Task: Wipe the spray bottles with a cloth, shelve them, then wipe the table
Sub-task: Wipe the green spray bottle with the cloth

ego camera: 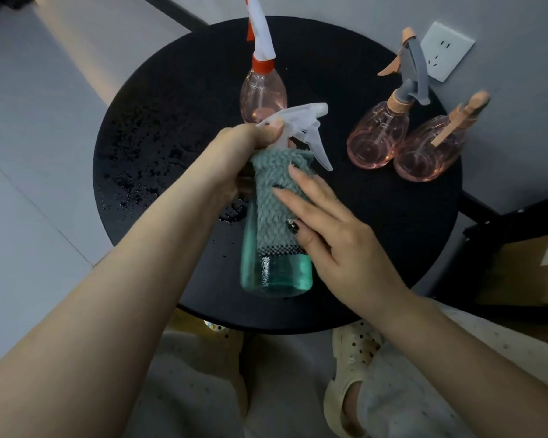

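The left hand [241,147] gripped the teal spray bottle [276,248] by its neck, steadying it above the table's [393,248] six o'clock edge, while the right hand's [326,229] spread fingers pressed the cloth [272,200] against it.

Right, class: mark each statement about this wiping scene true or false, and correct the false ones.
1. The left hand grips the teal bottle near its white trigger head. True.
2. The right hand presses a red sponge on the bottle. False: it presses a grey-green cloth with straight fingers.
3. Three pink bottles stand on the table. True: one with an orange collar, two on the right.
4. The table is square and white. False: it is round and black.
5. Water droplets lie on the table's left side. True.
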`<state>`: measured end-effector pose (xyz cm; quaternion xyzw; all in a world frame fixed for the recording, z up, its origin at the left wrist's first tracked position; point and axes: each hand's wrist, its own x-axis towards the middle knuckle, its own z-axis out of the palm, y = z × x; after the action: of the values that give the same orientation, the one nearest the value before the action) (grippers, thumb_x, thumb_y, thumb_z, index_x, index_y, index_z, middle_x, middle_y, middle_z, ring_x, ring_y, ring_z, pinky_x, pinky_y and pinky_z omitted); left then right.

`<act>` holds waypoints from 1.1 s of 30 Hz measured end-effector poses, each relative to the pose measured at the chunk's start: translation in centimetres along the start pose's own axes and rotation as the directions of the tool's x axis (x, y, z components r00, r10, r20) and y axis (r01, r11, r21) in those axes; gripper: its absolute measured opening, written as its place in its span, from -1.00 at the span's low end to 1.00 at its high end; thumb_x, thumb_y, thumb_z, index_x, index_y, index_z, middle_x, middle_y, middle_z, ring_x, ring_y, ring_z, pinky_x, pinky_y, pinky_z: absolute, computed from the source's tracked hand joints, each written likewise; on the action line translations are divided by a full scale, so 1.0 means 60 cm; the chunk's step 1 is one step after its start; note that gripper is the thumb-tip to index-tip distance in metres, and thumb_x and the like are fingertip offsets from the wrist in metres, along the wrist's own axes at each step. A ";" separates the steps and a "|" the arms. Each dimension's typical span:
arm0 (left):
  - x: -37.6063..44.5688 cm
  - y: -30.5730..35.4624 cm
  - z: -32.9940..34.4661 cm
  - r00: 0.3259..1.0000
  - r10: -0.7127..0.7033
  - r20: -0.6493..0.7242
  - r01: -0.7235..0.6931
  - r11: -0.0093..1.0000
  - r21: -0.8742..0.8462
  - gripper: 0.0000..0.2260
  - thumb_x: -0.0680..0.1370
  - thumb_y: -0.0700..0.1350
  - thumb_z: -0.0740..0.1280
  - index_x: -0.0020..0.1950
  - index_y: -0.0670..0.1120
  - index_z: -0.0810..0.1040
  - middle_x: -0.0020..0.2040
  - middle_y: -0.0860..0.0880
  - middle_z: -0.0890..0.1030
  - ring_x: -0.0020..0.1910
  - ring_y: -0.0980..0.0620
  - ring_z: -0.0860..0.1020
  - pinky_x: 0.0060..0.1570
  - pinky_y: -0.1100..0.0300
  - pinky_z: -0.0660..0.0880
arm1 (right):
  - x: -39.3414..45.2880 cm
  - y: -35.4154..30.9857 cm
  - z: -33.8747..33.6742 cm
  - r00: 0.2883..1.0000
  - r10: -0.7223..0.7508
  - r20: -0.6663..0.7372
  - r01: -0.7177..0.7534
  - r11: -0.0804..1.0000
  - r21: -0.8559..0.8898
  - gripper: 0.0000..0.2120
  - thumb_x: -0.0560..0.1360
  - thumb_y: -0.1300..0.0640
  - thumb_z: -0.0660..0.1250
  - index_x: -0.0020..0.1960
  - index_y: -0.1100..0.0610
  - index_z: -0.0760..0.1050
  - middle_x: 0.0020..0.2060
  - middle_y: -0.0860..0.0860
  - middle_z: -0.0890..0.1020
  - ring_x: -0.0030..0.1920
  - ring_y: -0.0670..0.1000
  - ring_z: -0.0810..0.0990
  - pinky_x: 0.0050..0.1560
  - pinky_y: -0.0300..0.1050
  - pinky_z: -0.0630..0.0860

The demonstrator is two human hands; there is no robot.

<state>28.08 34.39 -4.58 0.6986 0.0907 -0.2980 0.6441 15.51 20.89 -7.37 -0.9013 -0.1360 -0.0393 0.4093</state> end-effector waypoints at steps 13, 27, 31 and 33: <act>-0.011 0.019 -0.025 0.993 0.062 -0.104 -0.059 0.998 0.035 -0.78 0.56 0.01 0.26 -0.12 -0.07 0.63 -0.24 -0.01 0.70 -0.21 0.06 0.62 -0.14 0.19 0.49 | -0.022 0.000 0.008 0.784 -0.540 0.306 0.621 0.682 -0.387 -0.77 0.58 0.22 0.26 0.21 0.12 0.57 0.28 -0.01 0.54 0.39 0.13 0.37 0.40 0.10 0.29; -0.007 0.009 -0.012 0.999 0.020 -0.050 -0.021 0.999 -0.027 -0.74 0.54 -0.04 0.29 -0.29 -0.07 0.63 -0.29 -0.03 0.65 -0.32 0.02 0.57 -0.10 0.12 0.48 | -0.001 -0.010 0.010 0.998 0.036 -0.060 -0.026 0.985 0.169 -0.59 0.55 0.30 0.21 0.36 0.05 0.40 0.41 -0.16 0.28 0.48 -0.10 0.19 0.41 -0.36 0.14; -0.014 0.016 -0.020 0.993 0.071 -0.098 -0.074 0.997 -0.029 -0.58 0.57 -0.04 0.25 -0.47 -0.07 0.61 -0.49 0.03 0.59 -0.39 0.10 0.52 -0.20 0.21 0.43 | -0.001 -0.004 0.008 0.969 0.246 -0.002 -0.216 0.853 0.475 -0.56 0.55 0.22 0.24 0.31 -0.20 0.36 0.38 -0.18 0.37 0.40 -0.22 0.31 0.39 -0.15 0.31; -0.013 0.020 -0.027 0.993 0.089 -0.079 -0.094 0.993 -0.068 -0.52 0.59 -0.02 0.21 -0.50 -0.04 0.65 -0.41 0.04 0.64 -0.16 0.02 0.50 0.01 0.15 0.40 | -0.001 -0.004 0.010 0.939 0.338 0.067 -0.310 0.744 0.592 -0.60 0.58 0.23 0.22 0.26 -0.21 0.36 0.30 -0.17 0.47 0.33 -0.19 0.42 0.36 -0.14 0.36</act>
<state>28.57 35.95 -3.19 0.6894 0.0934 -0.2382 0.6777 15.39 21.47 -7.61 -0.7359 0.0262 0.0570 0.6742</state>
